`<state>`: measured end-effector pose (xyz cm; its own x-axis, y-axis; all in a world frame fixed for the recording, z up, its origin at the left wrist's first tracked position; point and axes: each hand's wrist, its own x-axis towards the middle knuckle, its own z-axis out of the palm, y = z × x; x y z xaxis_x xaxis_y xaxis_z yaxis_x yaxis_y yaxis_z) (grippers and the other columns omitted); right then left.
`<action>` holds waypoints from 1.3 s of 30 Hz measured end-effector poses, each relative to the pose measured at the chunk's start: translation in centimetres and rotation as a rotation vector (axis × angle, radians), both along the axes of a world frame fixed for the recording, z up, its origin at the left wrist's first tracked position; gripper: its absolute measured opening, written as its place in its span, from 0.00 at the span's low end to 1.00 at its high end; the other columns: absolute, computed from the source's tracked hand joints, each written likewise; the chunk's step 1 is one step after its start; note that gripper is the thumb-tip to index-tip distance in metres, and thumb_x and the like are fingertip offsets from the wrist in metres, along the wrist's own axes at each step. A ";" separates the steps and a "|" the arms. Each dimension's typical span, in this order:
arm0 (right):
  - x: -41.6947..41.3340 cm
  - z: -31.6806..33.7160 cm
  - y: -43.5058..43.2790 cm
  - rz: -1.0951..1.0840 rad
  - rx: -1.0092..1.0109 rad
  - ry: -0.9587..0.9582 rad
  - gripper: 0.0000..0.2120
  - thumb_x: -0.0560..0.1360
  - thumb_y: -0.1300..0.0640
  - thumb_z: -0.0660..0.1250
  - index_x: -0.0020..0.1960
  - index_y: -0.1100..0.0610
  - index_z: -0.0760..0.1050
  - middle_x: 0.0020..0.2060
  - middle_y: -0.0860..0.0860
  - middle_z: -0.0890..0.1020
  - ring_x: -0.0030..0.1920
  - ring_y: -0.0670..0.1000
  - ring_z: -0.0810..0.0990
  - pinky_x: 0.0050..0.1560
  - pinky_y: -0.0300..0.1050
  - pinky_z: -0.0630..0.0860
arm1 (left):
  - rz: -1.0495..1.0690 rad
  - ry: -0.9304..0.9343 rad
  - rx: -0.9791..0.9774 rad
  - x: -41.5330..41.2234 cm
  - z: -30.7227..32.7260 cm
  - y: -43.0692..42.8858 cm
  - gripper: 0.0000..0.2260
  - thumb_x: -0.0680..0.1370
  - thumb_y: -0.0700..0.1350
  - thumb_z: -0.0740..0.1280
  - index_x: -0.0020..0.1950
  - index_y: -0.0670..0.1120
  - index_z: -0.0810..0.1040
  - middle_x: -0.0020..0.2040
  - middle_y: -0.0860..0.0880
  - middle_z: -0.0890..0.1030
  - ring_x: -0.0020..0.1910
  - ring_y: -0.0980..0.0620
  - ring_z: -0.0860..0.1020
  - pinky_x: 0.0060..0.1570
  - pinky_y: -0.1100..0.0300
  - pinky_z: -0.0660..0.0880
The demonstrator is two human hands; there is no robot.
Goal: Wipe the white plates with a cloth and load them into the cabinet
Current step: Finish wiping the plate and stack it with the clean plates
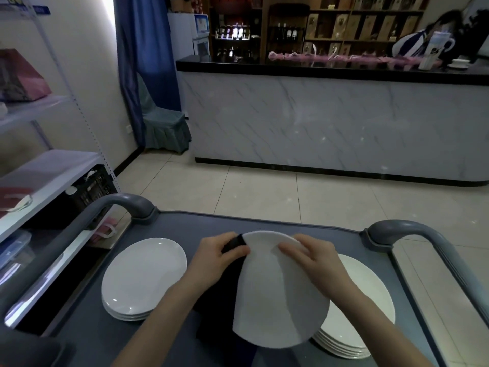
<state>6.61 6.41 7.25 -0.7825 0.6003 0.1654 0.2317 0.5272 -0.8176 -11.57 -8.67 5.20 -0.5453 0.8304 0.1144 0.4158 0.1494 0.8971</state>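
Our left hand (217, 256) pinches the cloth (222, 300) against the plate's (277, 300) left edge; our right hand (312, 254) grips its top rim. We hold the plate above the cart (172, 226), between the left stack (143, 276) and right stack (370, 295).

A restaurant bar: marble counter (317, 123), wine-bottle shelves (287, 33), service cart (201, 223).

Left hand (219, 256) pinching, right hand (310, 257) gripping

The left hand (218, 258) and right hand (313, 256) are bare. The left forearm (161, 316) and right forearm (378, 316) are uncovered down to the view's lower edge.
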 end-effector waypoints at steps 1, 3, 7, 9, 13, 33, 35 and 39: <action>-0.3 0.1 -0.1 0.063 0.053 -0.045 0.12 0.77 0.46 0.68 0.36 0.46 0.75 0.30 0.44 0.77 0.31 0.41 0.72 0.33 0.34 0.66 | -0.069 0.045 -0.025 0.2 0.4 0.4 0.11 0.76 0.45 0.73 0.38 0.42 0.75 0.31 0.53 0.72 0.31 0.57 0.68 0.34 0.62 0.65; -0.7 0.3 -0.3 0.110 0.090 -0.057 0.13 0.77 0.46 0.67 0.36 0.50 0.76 0.31 0.46 0.77 0.31 0.41 0.72 0.34 0.35 0.66 | -0.121 0.061 -0.030 0.6 0.6 0.7 0.10 0.75 0.45 0.73 0.37 0.45 0.76 0.31 0.54 0.73 0.32 0.58 0.69 0.34 0.63 0.66; -0.2 0.6 -0.3 -0.097 -0.082 0.140 0.13 0.77 0.48 0.69 0.35 0.50 0.78 0.28 0.42 0.76 0.30 0.40 0.71 0.32 0.33 0.66 | 0.190 -0.108 0.101 0.5 -0.7 0.4 0.11 0.76 0.47 0.72 0.38 0.43 0.77 0.31 0.49 0.76 0.32 0.55 0.71 0.35 0.59 0.68; -0.4 0.2 -1.1 -0.284 -0.202 0.283 0.15 0.77 0.49 0.69 0.33 0.52 0.76 0.27 0.42 0.74 0.29 0.41 0.69 0.30 0.32 0.65 | 0.409 -0.259 0.168 1.2 -1.8 0.3 0.11 0.77 0.49 0.70 0.40 0.44 0.79 0.35 0.45 0.81 0.34 0.54 0.74 0.36 0.58 0.72; -1.0 -1.5 -2.6 -0.462 -0.385 0.314 0.15 0.78 0.48 0.66 0.36 0.54 0.76 0.28 0.45 0.75 0.28 0.42 0.70 0.32 0.37 0.68 | 0.643 -0.499 0.207 3.1 -3.8 0.3 0.16 0.77 0.53 0.69 0.41 0.39 0.77 0.35 0.43 0.80 0.35 0.52 0.73 0.38 0.53 0.72; -0.4 -1.9 -1.5 -0.348 -0.276 0.242 0.12 0.78 0.48 0.67 0.38 0.50 0.80 0.30 0.47 0.78 0.30 0.42 0.72 0.31 0.32 0.67 | 0.439 -0.333 0.179 1.7 -3.3 -0.8 0.13 0.78 0.48 0.69 0.39 0.40 0.76 0.31 0.48 0.75 0.32 0.54 0.69 0.35 0.56 0.67; 0.0 -2.2 -1.6 -0.329 -0.256 0.208 0.13 0.79 0.49 0.66 0.36 0.47 0.79 0.29 0.44 0.78 0.29 0.40 0.72 0.31 0.30 0.67 | 0.379 -0.305 0.158 1.5 -3.5 -1.2 0.10 0.78 0.46 0.69 0.39 0.43 0.77 0.32 0.47 0.77 0.33 0.55 0.71 0.37 0.58 0.69; 0.2 -0.9 -0.3 -0.172 -0.085 0.115 0.13 0.78 0.49 0.67 0.35 0.48 0.76 0.29 0.43 0.77 0.30 0.39 0.72 0.32 0.32 0.67 | 0.207 -0.132 0.095 0.4 -1.8 -0.6 0.10 0.76 0.45 0.72 0.37 0.46 0.77 0.30 0.54 0.74 0.31 0.58 0.69 0.33 0.64 0.67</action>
<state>6.82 6.13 6.37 -0.6460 0.7391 0.1908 0.2150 0.4160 -0.8836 -11.21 -9.29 3.42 -0.7177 0.6887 0.1030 0.2637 0.1319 0.9555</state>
